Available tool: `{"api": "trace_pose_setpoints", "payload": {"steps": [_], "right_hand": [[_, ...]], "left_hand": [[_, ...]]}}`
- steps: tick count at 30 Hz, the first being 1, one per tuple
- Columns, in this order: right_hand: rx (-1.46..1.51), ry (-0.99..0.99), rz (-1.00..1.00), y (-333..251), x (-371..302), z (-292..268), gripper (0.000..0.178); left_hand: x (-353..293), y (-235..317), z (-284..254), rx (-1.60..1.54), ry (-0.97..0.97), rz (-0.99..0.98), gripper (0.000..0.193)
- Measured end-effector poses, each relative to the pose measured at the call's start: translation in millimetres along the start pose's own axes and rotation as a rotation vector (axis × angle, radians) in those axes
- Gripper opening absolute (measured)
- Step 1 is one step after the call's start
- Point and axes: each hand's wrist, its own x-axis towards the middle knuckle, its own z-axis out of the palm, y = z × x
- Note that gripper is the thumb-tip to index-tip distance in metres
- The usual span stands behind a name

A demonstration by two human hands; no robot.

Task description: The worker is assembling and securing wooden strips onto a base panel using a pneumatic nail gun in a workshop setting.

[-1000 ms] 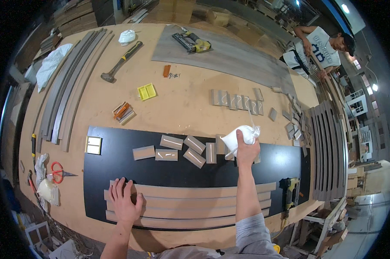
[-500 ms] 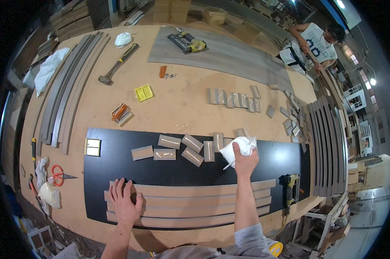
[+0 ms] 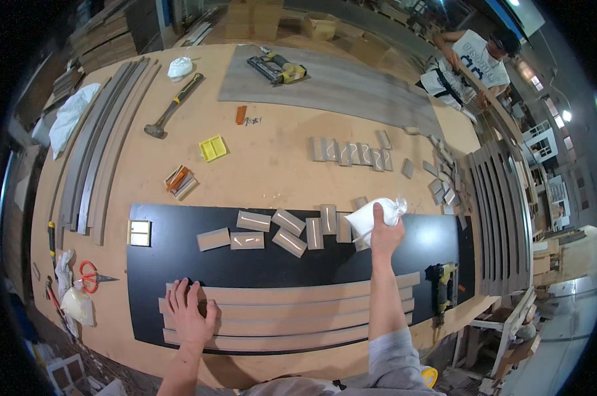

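My right hand [image 3: 386, 239] is wrapped round a white plastic glue bag [image 3: 367, 216], its narrow tip pointing down and left over small wooden blocks partly hidden beneath it. Left of the bag, several small grey-brown blocks [image 3: 247, 240] lie on a black board [image 3: 154, 277], most with a pale line of glue on top. Fingers spread, my left hand [image 3: 191, 315] rests flat on the left end of several long wooden slats [image 3: 298, 307] laid side by side along the board's near part.
A nail gun [image 3: 445, 287] lies right of the slats; another nail gun [image 3: 276, 68] rests on a grey panel. The table also bears a hammer [image 3: 173, 107], scissors [image 3: 94, 277], a yellow tray [image 3: 213, 148] and more blocks [image 3: 354, 153]. A co-worker [image 3: 473, 63] handles wood at far right.
My right hand has moved the glue bag slightly to the right, uncovering another block beside the upright ones. The left hand stays on the slats. The whole view has shifted slightly.
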Motion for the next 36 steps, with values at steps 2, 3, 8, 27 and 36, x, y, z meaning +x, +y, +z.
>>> {"api": "trace_pose_setpoints", "payload": {"steps": [2,3,8,27,36], "right_hand": [[-0.042,0.002,-0.004,-3.6,-1.0,4.3,0.047],[-0.056,-0.002,-0.010,-5.2,-1.6,6.2,0.048],[-0.018,-0.036,-0.001,10.3,1.6,-0.3,0.050],[-0.046,-0.058,-0.038,5.4,-33.4,-42.9,0.053],[-0.057,0.032,-0.006,18.6,8.9,-38.2,0.054]], "left_hand": [[-0.5,-0.2,-0.3,0.002,-0.002,0.000,0.049],[-1.2,-0.8,-0.4,0.000,-0.005,-0.011,0.049],[-1.9,-0.5,0.4,-0.012,-0.007,-0.015,0.049],[-1.3,-0.2,0.3,-0.002,0.003,-0.004,0.049],[-1.0,0.6,-2.2,-0.004,-0.031,-0.006,0.050]]}}
